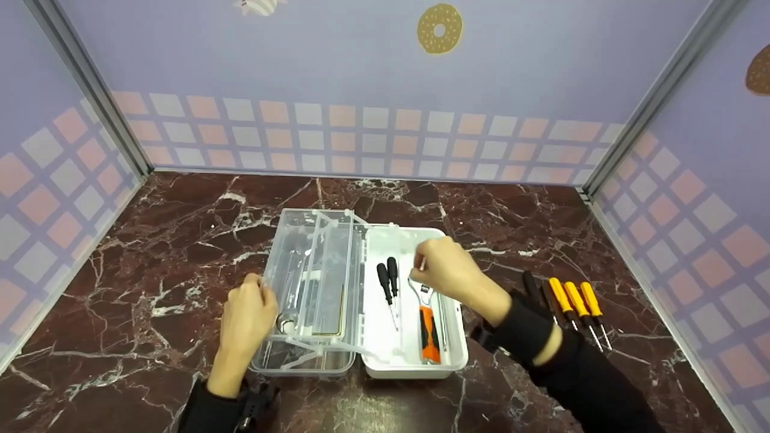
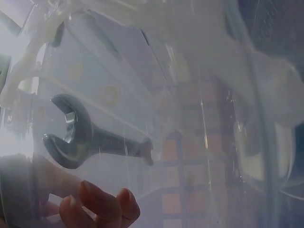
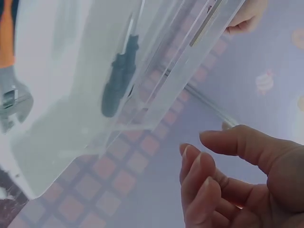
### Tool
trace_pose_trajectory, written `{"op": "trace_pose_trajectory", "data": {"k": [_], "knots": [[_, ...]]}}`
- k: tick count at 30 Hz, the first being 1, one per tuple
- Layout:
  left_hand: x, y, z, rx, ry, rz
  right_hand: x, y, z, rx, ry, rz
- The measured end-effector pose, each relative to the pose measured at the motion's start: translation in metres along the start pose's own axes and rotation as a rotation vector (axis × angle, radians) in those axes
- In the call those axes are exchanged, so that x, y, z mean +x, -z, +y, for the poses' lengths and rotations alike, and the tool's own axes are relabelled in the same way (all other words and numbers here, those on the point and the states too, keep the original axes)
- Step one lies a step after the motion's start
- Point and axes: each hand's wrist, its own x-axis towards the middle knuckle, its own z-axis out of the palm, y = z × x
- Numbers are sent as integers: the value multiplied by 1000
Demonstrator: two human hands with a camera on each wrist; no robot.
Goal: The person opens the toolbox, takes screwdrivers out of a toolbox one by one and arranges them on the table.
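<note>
Toolbox (image 1: 415, 373) with an orange-handled wrench (image 1: 428, 328) and two black screwdrivers (image 1: 383, 276) inside is overhung by an empty, loosely curled right hand (image 1: 452, 270); its clear tray (image 1: 332, 246) is flanked by a relaxed, empty left hand (image 1: 246, 313). Faint spanner (image 2: 81, 130) markings cannot be read.

Wrench (image 1: 429, 347) with orange and black handle, small screwdrivers (image 1: 385, 282) with black handles, white box (image 1: 415, 373), yellow-handled screwdrivers (image 1: 575, 299), dark red table (image 1: 180, 246) with white veins, pale purple wall (image 1: 349, 54) with pink-white squares.
</note>
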Motion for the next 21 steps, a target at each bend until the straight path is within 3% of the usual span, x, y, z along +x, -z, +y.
{"op": "trace_pose_trajectory", "data": {"k": [5,9,14,21], "knots": [[0,0,0,-9,4,-7,22,-10,-22,-94,-21,-67],[0,-1,0,-6,4,-9,36,-21,-33,-140,-105,-126],[0,-1,0,3,4,-6,47,-35,-39,-199,-183,-193],[0,0,-1,10,-3,8,59,-53,-42,-281,-264,-213]]}}
